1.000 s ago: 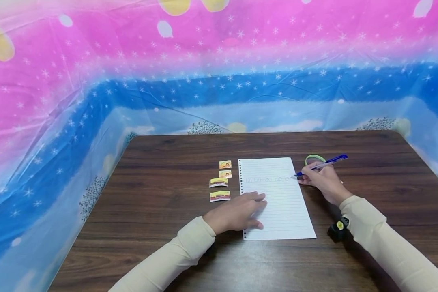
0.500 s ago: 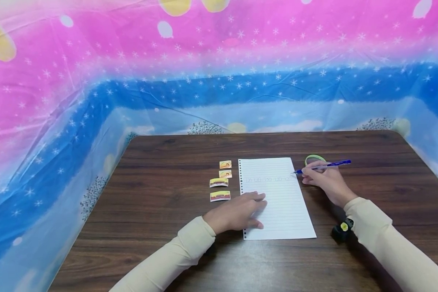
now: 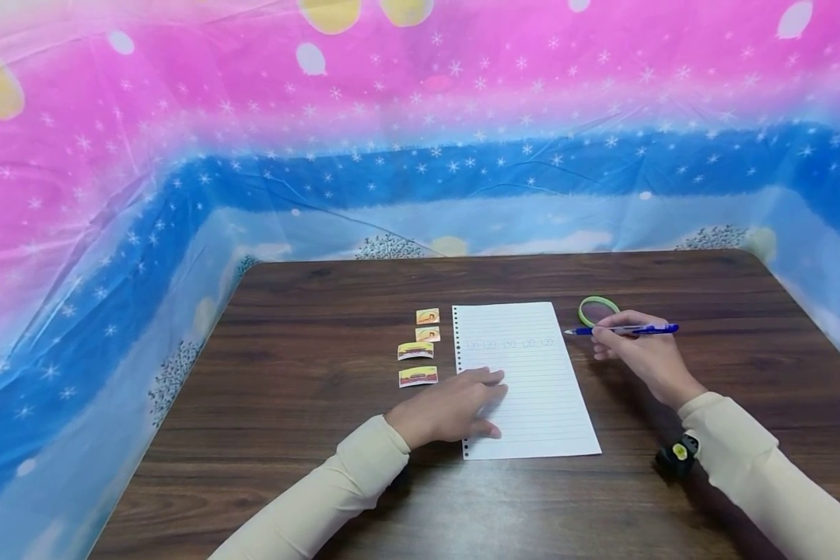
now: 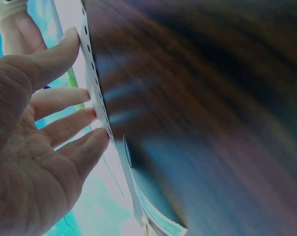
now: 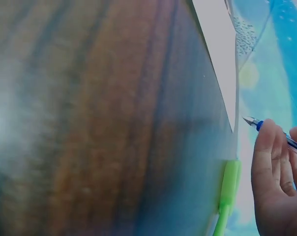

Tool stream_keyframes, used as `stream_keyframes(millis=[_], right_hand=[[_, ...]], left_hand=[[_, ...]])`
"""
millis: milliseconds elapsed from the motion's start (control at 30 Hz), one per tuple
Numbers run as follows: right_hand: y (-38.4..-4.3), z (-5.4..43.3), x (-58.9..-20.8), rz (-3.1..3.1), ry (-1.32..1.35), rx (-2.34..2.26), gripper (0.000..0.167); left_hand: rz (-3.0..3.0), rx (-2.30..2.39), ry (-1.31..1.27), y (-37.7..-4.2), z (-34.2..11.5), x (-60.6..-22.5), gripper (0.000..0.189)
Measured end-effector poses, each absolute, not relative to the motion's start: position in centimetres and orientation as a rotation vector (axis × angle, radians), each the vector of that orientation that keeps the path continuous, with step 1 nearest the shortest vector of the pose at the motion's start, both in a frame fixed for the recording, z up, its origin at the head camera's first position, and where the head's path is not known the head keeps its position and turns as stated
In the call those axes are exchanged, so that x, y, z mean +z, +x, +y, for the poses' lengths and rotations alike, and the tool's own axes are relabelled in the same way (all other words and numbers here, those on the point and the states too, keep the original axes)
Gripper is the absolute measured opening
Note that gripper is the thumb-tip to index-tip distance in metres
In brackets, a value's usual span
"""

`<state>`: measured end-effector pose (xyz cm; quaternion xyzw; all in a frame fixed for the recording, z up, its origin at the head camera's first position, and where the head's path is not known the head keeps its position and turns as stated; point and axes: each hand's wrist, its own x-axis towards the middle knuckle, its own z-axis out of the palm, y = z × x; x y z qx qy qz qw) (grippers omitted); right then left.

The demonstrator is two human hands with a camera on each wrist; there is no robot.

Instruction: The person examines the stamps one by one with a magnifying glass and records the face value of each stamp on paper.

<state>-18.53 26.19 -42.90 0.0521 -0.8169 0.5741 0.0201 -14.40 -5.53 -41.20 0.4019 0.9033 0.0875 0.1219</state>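
Observation:
A loose sheet of lined paper (image 3: 539, 412), punched with holes down its left edge, lies on the brown table. One row of faint handwritten numbers runs across its upper part. My left hand (image 3: 455, 406) rests on the sheet's lower left, fingers spread and holding nothing; the left wrist view shows its fingertips (image 4: 100, 140) at the punched edge. Just right of the sheet, my right hand (image 3: 647, 359) pinches a blue ballpoint pen (image 3: 654, 329). The bare pen tip points left, a little outside the paper's right edge. In the right wrist view the pen (image 5: 296, 143) sticks out past the fingers.
Several small yellow printed cards (image 3: 418, 378) lie in a column left of the paper, the lower ones slightly curled. A green ring-shaped thing (image 3: 597, 299) lies behind the right hand. A pink and blue patterned cloth (image 3: 420, 171) hangs behind the table (image 3: 308, 311).
My right hand has drawn the pen rightward off the paper, uncovering the end of the number row and more of the green ring. The left hand stays in place on the sheet.

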Motion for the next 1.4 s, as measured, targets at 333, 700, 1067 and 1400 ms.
stream_keyframes(millis=[333, 700, 1067, 1400], right_hand=[[-17.2, 26.7, -43.3, -2.291, 0.256, 2.018, 0.031], [-16.2, 27.0, -43.4, -2.180, 0.188, 2.141, 0.035], [-15.2, 28.2, -43.5, -2.157, 0.192, 2.167, 0.037], [-14.4, 28.7, -43.6, -2.563, 0.100, 1.740, 0.038]], left_hand=[[2.630, 0.240, 1.171, -14.5, -5.6, -41.1, 0.061], [2.621, 0.225, 1.182, -14.7, -5.6, -41.1, 0.062], [2.615, 0.226, 1.159, -14.8, -5.6, -41.3, 0.062], [2.628, 0.207, 1.208, -14.9, -5.5, -41.4, 0.058]])
